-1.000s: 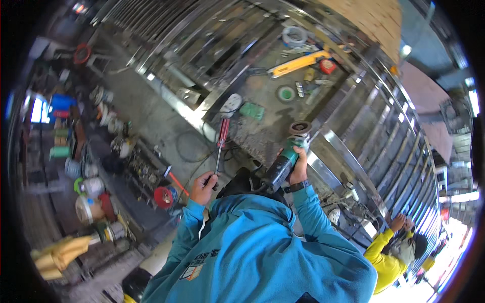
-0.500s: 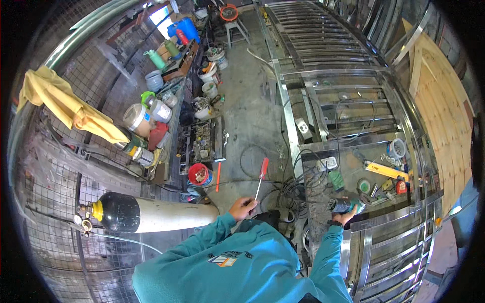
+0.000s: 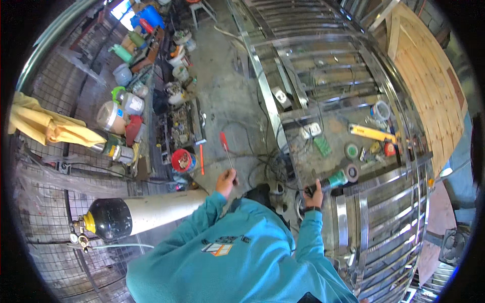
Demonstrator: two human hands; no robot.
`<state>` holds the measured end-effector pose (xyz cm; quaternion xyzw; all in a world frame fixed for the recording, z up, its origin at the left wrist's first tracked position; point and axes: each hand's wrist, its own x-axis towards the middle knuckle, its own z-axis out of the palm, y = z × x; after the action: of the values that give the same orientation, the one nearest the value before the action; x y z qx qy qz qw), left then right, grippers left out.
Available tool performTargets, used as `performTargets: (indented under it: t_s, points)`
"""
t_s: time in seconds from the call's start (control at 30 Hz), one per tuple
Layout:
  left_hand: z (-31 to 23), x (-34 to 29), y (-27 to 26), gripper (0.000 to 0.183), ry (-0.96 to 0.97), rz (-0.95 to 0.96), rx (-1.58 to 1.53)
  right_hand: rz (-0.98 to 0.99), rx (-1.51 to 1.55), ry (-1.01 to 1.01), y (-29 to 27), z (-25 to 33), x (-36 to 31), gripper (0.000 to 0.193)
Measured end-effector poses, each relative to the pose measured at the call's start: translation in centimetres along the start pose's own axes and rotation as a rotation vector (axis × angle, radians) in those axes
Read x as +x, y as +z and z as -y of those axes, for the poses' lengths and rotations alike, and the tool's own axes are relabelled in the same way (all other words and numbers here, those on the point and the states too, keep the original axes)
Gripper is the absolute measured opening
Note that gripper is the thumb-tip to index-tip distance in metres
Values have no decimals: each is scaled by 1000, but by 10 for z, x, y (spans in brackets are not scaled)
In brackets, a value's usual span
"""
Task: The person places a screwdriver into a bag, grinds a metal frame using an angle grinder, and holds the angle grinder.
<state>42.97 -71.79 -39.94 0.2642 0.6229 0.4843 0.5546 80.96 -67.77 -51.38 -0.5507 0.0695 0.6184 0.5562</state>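
My left hand (image 3: 226, 182) is closed on the thin metal shaft of a screwdriver (image 3: 224, 141), whose red handle points away from me. In my right hand (image 3: 314, 194) is the dark end of a green-and-black angle grinder (image 3: 335, 180). Its round head lies to the right, over the near edge of the workbench (image 3: 326, 164). Just beyond the grinder are a green cloth-like piece (image 3: 322, 146) and a round green-centred roll (image 3: 351, 150).
A yellow spirit level (image 3: 371, 133), a red tape measure (image 3: 389, 149) and a white tub (image 3: 380, 110) are on the bench. Cables cross the floor around a red bucket (image 3: 182, 160). A gas cylinder (image 3: 161, 212) lies at left. Metal frames (image 3: 389, 227) extend along the right.
The view has shifted, so the surroundings sit further left. My right hand has moved to the grinder's near left end, and the grinder's head now points right. The screwdriver stays in my left hand.
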Motion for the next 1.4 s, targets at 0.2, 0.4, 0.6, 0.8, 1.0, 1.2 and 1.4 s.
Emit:
performTargets:
  t_s: [0.2,0.4,0.6,0.8,1.0,1.2,1.4]
  points:
    - [-20,1,27,28,50,-61,-24,-500,-416,-215,-19,-26,26,79]
    - [-19,-7,27,26,183,19,118,-628,-846,-599,-16,-25,13,70]
    - [-35,10,33,28,187,104,90,-669,-1064,-637,-35,-29,12,73]
    - [-52,32,-4,30,329,67,163,-642,-1147,-530,-35,-33,12,84]
    - [-68,68,-62,27,317,193,341,-1016,-1347,-477,-62,-47,25,112]
    - [-116,117,-146,34,316,308,513,-993,-1373,-1151,136,-78,-42,90]
    - [-146,142,-209,31,430,282,538,344,-744,-510,385,-163,-108,54]
